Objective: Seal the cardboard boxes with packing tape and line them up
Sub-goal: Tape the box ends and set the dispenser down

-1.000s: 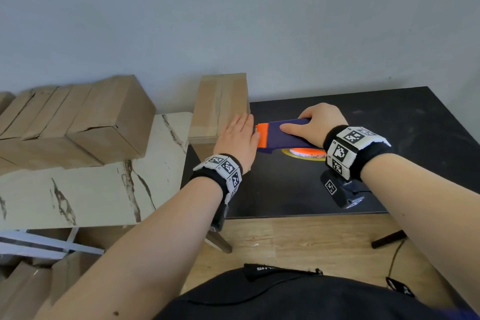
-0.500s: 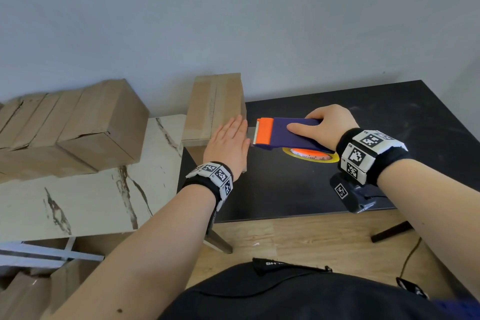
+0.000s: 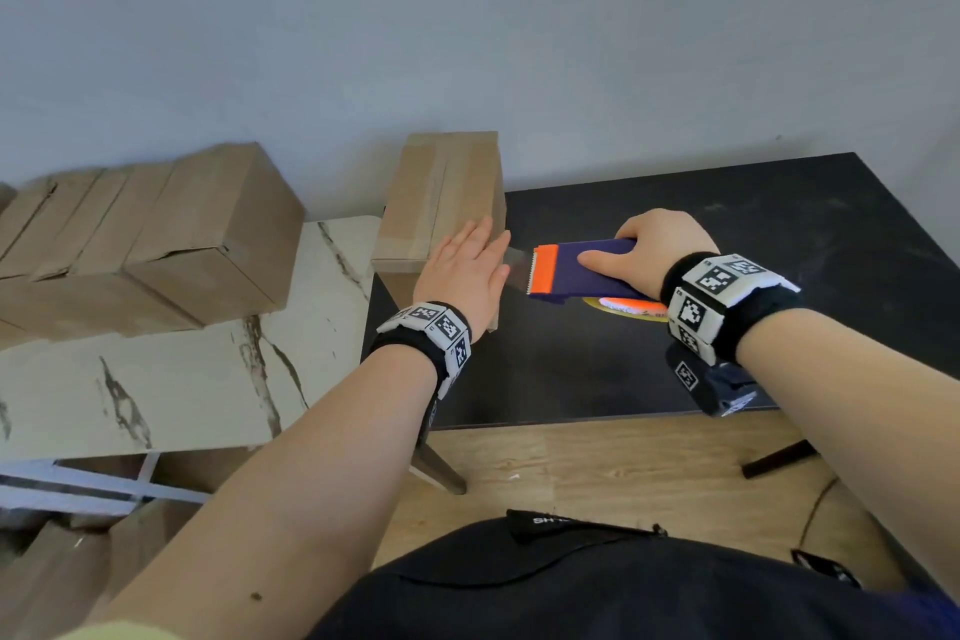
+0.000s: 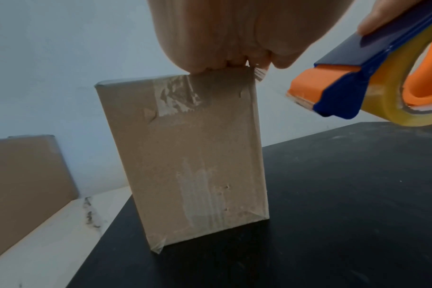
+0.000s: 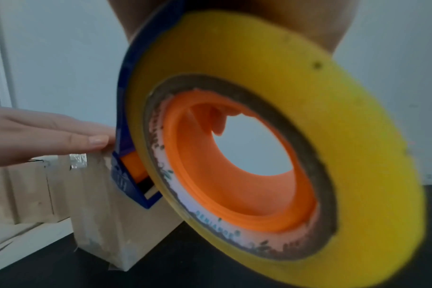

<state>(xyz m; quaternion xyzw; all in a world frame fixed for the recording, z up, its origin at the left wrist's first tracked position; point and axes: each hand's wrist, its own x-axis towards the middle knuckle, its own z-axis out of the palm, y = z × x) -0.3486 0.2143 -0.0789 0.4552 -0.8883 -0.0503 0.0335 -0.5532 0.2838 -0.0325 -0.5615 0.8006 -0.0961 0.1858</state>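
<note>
Pressing left hand (image 3: 462, 270) flat atop box (image 3: 441, 192)

A plain room used as a makeshift packing spot is shown, more like a home or small office corner than a warehouse. A bare grey-blue wall (image 3: 467, 16) is seen behind two low tables pushed together, a black table (image 3: 727, 224) and a marble-patterned table (image 3: 182, 379), set on a wood-look floor (image 3: 597, 463). Sealed cardboard boxes (image 3: 156, 234) are lined up on the marble top, and more cardboard (image 3: 47, 572) is stored beneath it. A tape dispenser (image 3: 582, 270) is held over the black table.
</note>
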